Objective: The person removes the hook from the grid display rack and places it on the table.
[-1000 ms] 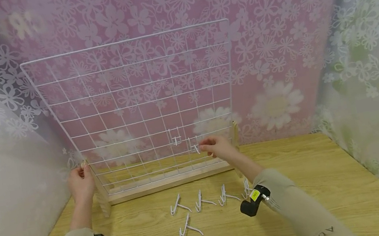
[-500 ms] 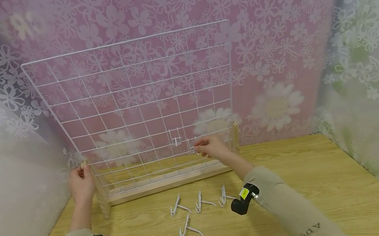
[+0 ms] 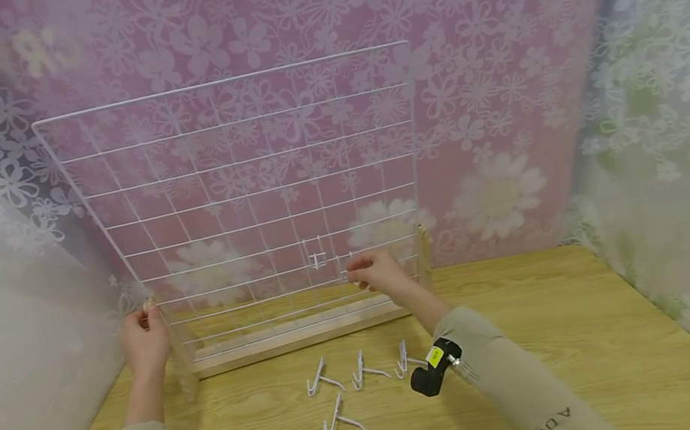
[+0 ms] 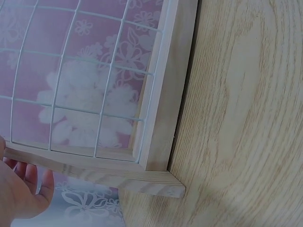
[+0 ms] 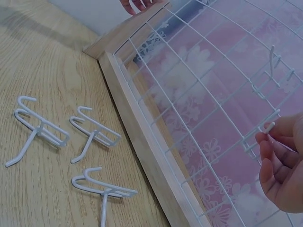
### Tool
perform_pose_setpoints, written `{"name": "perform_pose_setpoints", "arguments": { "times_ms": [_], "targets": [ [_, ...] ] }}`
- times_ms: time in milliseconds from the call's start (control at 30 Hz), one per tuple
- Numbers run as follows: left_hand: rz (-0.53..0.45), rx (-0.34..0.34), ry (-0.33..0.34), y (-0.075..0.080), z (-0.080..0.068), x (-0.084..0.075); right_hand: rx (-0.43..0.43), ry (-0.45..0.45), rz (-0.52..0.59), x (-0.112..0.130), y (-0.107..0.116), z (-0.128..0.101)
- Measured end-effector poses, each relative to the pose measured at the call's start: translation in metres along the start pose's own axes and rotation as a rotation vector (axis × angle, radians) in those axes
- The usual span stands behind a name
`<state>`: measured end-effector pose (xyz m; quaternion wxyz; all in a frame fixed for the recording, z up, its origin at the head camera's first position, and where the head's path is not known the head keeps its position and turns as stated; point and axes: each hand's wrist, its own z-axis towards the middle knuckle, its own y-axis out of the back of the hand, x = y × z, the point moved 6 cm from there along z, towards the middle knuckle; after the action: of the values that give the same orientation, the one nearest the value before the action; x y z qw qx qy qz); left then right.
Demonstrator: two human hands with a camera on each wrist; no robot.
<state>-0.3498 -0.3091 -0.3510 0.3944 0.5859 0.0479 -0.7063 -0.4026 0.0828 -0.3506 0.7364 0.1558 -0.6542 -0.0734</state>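
Note:
A white wire grid panel point(image 3: 220, 82) stands upright in a wooden stand point(image 3: 298, 341). My left hand point(image 3: 146, 345) grips the upper end of the stand's left side post. With thumb and fingers, my right hand point(image 3: 384, 275) pinches the prong of a white wire hook point(image 5: 270, 126) low on the right part of the grid. That hook sits against the grid wires; whether it is fully latched I cannot tell. Just up and left of it, another white hook point(image 3: 316, 259) hangs on the grid.
Several white hooks lie on the wooden table in front of the stand, among them a near one point(image 3: 339, 417) and a left one point(image 3: 323, 377). A black wrist camera point(image 3: 435, 367) hangs below the right sleeve. Patterned walls rise behind and at both sides.
My right hand has shifted slightly left and covers more of the hook it pinches. A table hook seen by the right sleeve is now hidden. The left hand keeps its hold.

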Motion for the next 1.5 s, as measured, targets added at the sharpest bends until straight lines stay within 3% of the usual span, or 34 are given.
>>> {"name": "perform_pose_setpoints", "arguments": {
  "times_ms": [367, 767, 1300, 1500],
  "targets": [
    [-0.001, 0.002, -0.011, 0.001, 0.000, 0.001, -0.022, -0.003, 0.014, 0.005, 0.006, -0.003],
    [0.001, 0.012, -0.010, 0.003, 0.000, -0.002, 0.029, 0.024, 0.083, 0.017, 0.007, -0.012],
    [-0.006, 0.024, 0.003, 0.001, 0.001, 0.001, 0.155, 0.061, 0.071, 0.020, 0.010, -0.049],
    [0.001, 0.034, 0.002, 0.002, 0.002, 0.000, 0.175, 0.062, 0.032, 0.011, 0.012, -0.065]
  ]
}}
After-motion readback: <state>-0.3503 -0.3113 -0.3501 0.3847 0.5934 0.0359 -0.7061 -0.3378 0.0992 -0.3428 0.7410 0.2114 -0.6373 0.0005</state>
